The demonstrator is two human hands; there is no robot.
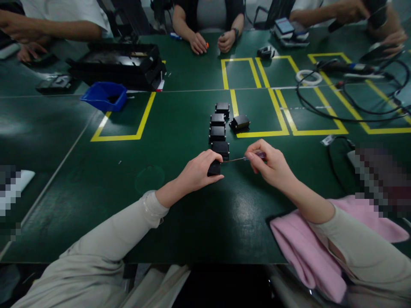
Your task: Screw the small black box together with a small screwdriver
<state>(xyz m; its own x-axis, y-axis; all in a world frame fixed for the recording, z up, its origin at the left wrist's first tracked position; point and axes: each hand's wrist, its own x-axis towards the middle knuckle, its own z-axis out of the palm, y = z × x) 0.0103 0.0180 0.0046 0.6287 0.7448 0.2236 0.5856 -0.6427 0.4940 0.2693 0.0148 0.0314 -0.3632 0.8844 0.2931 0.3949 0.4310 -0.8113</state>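
Note:
My left hand [199,171] is closed around a small black box-shaped part [214,168] that rests on the green table [160,141]. My right hand [272,164] pinches a thin screwdriver [247,158] with a clear, reddish handle. Its metal shaft points left, and the tip reaches the black part in my left hand. Just beyond my hands, several more black parts [218,128] stand in a row running away from me. One further black part [239,123] lies tilted to the right of that row.
A blue bin [104,96] and a black tray [118,64] stand at the far left. Black cables [346,107] and a white tape roll [308,77] lie at the far right. A pink cloth [305,248] lies under my right forearm. Other people's hands [212,42] rest across the table.

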